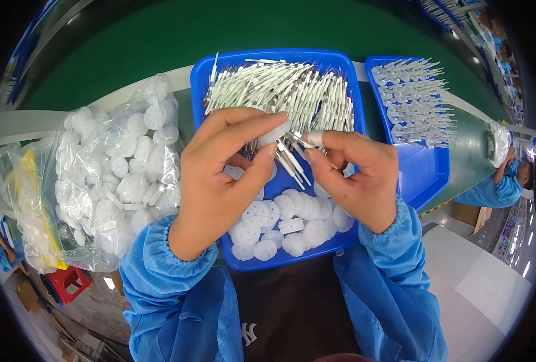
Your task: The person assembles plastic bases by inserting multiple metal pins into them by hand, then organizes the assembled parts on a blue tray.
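Observation:
Between thumb and fingers, my left hand [217, 175] pinches a white plastic disc [275, 133] by its rim. Several thin white rods [288, 164] with dark sections hang down from the disc. Close beside it, the thumb and forefinger of my right hand [364, 175] are pressed together on one thin rod at the disc's edge; a pale wrap covers that fingertip. Both hands are above a large blue tray [203, 84]. A dense heap of similar rods [280, 90] fills its far part, and loose perforated white discs [286, 220] lie in its near part.
On the left stands a clear plastic bag [120, 175] full of white discs. A second blue tray [422, 166] on the right bears rows of discs with rods [416, 99]. Further off are a red stool [69, 282] and a person in blue [497, 190].

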The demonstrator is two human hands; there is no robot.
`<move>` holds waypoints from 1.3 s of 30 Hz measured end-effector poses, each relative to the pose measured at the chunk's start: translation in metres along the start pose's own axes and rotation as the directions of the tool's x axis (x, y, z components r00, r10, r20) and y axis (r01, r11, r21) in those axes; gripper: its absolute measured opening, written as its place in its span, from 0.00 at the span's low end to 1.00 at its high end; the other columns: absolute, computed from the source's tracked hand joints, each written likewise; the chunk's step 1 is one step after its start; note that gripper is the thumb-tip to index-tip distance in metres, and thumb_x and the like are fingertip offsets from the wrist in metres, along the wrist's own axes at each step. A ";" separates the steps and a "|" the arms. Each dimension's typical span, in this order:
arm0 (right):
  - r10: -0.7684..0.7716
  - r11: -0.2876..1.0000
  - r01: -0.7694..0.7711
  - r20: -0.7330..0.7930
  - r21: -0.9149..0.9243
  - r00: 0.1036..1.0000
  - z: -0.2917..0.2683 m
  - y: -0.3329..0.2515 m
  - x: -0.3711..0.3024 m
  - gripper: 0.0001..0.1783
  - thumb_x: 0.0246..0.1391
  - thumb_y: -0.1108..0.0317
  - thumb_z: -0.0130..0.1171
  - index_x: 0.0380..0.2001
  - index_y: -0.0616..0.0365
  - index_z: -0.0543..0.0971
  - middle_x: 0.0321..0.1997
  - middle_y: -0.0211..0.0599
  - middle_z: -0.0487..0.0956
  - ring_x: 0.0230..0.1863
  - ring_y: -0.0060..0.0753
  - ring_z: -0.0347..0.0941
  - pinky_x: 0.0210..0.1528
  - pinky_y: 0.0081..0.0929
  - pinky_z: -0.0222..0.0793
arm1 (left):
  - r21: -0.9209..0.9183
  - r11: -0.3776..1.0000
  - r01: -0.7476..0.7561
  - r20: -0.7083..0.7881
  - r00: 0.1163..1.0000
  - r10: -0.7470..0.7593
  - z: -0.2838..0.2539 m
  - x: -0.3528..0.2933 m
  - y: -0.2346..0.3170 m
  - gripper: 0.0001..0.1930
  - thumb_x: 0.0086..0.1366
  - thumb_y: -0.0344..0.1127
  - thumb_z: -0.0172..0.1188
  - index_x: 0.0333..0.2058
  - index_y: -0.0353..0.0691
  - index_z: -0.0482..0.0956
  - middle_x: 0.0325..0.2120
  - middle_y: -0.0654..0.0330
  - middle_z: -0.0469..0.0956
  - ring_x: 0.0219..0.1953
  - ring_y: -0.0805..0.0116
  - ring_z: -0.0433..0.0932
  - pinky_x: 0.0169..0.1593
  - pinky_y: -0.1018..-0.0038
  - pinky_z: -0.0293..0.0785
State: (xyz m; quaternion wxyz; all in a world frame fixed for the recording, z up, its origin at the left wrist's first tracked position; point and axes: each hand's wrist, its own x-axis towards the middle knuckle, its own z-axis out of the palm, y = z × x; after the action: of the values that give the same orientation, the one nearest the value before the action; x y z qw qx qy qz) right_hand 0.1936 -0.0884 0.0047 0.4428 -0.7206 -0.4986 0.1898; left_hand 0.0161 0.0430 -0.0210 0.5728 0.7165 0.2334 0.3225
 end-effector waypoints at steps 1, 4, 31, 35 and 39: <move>-0.056 0.996 0.055 -0.004 -0.072 0.998 0.002 0.000 0.002 0.10 0.52 0.73 0.78 0.39 0.58 0.89 0.19 0.31 0.80 0.17 0.24 0.74 0.22 0.25 0.67 | -0.006 1.000 -0.002 -0.005 1.000 0.002 0.001 0.000 0.001 0.19 0.68 0.20 0.64 0.56 0.40 0.87 0.51 0.56 0.82 0.38 0.74 0.84 0.35 0.81 0.84; -0.167 0.961 0.160 -0.013 -0.224 0.986 0.003 0.002 0.007 0.09 0.52 0.69 0.79 0.35 0.55 0.88 0.19 0.31 0.80 0.17 0.32 0.75 0.24 0.30 0.69 | -0.009 1.000 -0.002 -0.015 1.000 0.002 0.005 0.000 0.000 0.19 0.68 0.21 0.65 0.56 0.39 0.87 0.48 0.54 0.85 0.36 0.74 0.85 0.34 0.80 0.83; -0.082 0.945 0.034 0.134 0.325 0.988 -0.009 0.015 0.013 0.21 0.59 0.75 0.74 0.56 0.64 0.83 0.39 0.34 0.88 0.41 0.21 0.82 0.46 0.26 0.79 | 0.114 0.986 -0.118 -0.003 0.993 0.119 0.001 0.002 0.005 0.26 0.55 0.25 0.79 0.54 0.43 0.86 0.49 0.62 0.83 0.47 0.67 0.81 0.40 0.75 0.79; 0.043 0.928 -0.095 0.149 0.361 0.988 0.006 0.009 0.009 0.20 0.60 0.76 0.74 0.54 0.64 0.81 0.38 0.35 0.88 0.39 0.20 0.83 0.43 0.22 0.79 | 0.265 0.938 -0.225 -0.006 0.972 0.235 0.005 -0.001 0.005 0.27 0.49 0.22 0.79 0.51 0.44 0.88 0.47 0.61 0.82 0.47 0.61 0.80 0.44 0.69 0.77; -0.001 0.890 -0.073 0.161 0.451 0.987 0.010 0.013 0.006 0.22 0.60 0.76 0.74 0.55 0.63 0.77 0.39 0.35 0.88 0.38 0.20 0.84 0.44 0.20 0.79 | 0.353 0.878 -0.322 0.056 0.944 0.324 0.005 0.000 0.004 0.25 0.52 0.21 0.79 0.50 0.42 0.87 0.50 0.58 0.81 0.48 0.65 0.80 0.43 0.72 0.79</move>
State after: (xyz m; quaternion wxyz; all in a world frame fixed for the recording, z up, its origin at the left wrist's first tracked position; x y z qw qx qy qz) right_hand 0.1963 -0.0796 -0.0101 0.5552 -0.5888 -0.4599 0.3654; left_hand 0.0197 0.0389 -0.0173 0.3706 0.8367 0.1667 0.3671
